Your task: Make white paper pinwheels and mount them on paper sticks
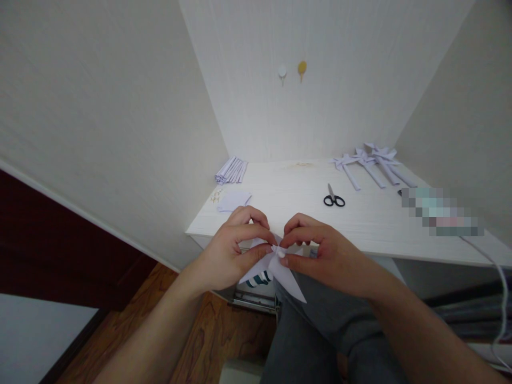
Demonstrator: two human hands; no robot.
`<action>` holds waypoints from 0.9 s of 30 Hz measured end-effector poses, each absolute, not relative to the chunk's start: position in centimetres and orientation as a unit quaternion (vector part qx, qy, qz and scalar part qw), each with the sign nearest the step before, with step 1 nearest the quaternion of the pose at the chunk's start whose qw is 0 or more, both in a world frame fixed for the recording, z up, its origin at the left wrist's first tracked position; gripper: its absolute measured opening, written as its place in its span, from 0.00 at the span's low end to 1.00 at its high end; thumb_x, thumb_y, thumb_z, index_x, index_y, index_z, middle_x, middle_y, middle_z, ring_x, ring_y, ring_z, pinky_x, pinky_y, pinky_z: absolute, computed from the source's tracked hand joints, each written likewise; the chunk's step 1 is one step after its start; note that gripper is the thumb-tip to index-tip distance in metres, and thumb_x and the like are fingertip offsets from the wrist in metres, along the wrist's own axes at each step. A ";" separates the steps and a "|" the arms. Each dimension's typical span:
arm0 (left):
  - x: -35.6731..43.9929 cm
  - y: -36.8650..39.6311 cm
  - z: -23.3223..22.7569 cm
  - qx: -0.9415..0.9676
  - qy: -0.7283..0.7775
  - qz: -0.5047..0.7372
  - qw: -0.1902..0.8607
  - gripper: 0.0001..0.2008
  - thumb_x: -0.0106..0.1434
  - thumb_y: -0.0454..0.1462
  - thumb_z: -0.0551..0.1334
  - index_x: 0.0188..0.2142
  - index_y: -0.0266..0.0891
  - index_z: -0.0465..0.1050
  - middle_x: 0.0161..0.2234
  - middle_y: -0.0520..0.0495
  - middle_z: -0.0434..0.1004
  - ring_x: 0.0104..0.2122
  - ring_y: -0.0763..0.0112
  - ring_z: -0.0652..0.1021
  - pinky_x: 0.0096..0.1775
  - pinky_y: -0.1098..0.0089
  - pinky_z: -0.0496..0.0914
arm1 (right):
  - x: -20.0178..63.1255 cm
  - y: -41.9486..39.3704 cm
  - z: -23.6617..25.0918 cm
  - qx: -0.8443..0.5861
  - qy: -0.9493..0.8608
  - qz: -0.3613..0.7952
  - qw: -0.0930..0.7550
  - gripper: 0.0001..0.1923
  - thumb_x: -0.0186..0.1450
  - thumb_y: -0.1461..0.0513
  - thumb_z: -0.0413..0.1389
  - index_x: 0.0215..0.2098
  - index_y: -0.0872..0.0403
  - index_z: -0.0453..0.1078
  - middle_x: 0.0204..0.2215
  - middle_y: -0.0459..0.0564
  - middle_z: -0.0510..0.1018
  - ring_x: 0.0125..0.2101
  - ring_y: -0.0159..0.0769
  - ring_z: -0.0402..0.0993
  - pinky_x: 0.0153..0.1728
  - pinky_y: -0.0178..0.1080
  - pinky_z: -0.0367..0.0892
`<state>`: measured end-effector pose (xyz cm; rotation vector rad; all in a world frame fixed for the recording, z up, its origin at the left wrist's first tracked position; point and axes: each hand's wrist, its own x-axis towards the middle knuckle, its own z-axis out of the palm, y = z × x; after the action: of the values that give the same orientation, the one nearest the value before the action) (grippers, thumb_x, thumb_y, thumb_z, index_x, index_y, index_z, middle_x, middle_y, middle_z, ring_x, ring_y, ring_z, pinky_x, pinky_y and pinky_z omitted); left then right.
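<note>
A white paper pinwheel [282, 274] is held over my lap, just in front of the desk edge, its pointed blades spread out. My left hand [236, 248] pinches it near the centre between thumb and fingers. From the other side my right hand [316, 245] has thumb and forefinger closed at the centre, where a small white round piece [281, 254] shows. Beyond my left hand a small stack of white paper [234, 201] lies on the desk, with little pin-like pieces [216, 196] beside it.
On the white desk [288, 197] lie scissors [334, 196] with black handles. Several paper pinwheels on rolled sticks [374, 165] rest at the back right, and a bundle of paper rolls [232, 170] at the back left. A blurred object [442, 210] and a cable [502, 288] are at right.
</note>
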<state>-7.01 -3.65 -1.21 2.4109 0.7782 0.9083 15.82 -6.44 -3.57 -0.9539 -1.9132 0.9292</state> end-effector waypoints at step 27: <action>-6.9 -3.4 -1.4 0.859 0.290 0.354 0.230 0.05 0.66 0.30 0.65 0.39 0.38 0.81 0.42 0.45 0.75 0.45 0.65 0.77 0.49 0.62 0.70 | 15.6 -6.5 -3.6 -0.379 -0.773 0.296 0.414 0.07 0.71 0.61 0.62 0.34 0.52 0.77 0.37 0.46 0.74 0.37 0.33 0.71 0.39 0.36 0.65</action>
<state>-6.89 -3.41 -1.44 2.3632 0.7988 0.9745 15.61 -6.47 -3.58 -0.9512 -1.9427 0.7434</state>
